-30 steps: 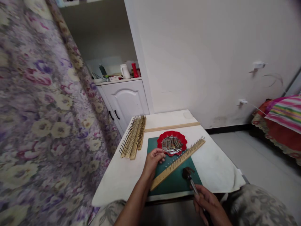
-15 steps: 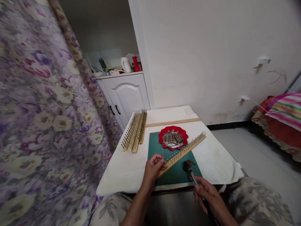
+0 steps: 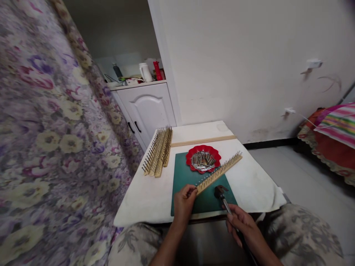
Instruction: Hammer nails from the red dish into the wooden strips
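Observation:
My left hand is closed in a pinch at the near end of a wooden strip studded with rows of upright nails. A nail appears to be between its fingertips, mostly hidden by them. The strip lies slanted across a green mat. In my right hand is a claw hammer, gripped by its handle, its head over the mat's right part and apart from the strip. Just beyond the strip stands a red scalloped bowl with many loose nails in it.
Several nail-studded strips lie side by side at the table's left. A bare wooden strip crosses the back of the white-covered table. A floral curtain hangs at left, beside a white cabinet.
My left hand has moved from beside the bowl down to the strip's near end, covering it. My right hand keeps the hammer in nearly the same place. The view has shifted slightly.

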Tool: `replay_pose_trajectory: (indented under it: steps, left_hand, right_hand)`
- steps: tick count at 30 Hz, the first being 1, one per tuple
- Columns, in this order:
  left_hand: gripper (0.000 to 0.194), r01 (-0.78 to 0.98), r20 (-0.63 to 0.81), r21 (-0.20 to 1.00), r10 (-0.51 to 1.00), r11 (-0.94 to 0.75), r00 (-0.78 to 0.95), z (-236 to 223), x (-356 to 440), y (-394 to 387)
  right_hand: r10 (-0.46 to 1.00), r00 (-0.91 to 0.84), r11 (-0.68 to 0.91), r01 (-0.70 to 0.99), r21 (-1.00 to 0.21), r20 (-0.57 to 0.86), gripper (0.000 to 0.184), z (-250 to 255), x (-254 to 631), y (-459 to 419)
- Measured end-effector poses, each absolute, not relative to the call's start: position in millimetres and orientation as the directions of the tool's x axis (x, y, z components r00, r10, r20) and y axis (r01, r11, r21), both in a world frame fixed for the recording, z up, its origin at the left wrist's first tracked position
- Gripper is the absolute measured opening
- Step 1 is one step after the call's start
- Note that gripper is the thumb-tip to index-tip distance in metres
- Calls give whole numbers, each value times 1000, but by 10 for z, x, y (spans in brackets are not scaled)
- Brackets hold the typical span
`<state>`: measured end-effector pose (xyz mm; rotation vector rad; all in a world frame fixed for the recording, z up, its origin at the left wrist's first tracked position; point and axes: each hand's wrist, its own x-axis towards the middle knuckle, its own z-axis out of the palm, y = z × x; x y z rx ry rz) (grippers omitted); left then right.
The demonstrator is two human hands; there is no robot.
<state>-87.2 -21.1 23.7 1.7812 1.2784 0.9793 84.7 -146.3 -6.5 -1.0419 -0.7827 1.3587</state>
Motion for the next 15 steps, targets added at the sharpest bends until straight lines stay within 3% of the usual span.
replay_pose_trajectory:
  steps: [15]
  left_hand:
    - [19, 508, 198, 805, 946, -306, 257, 212, -841, -181]
  right_hand:
    - [987, 82, -92, -399, -912, -136, 50, -67, 853, -1457]
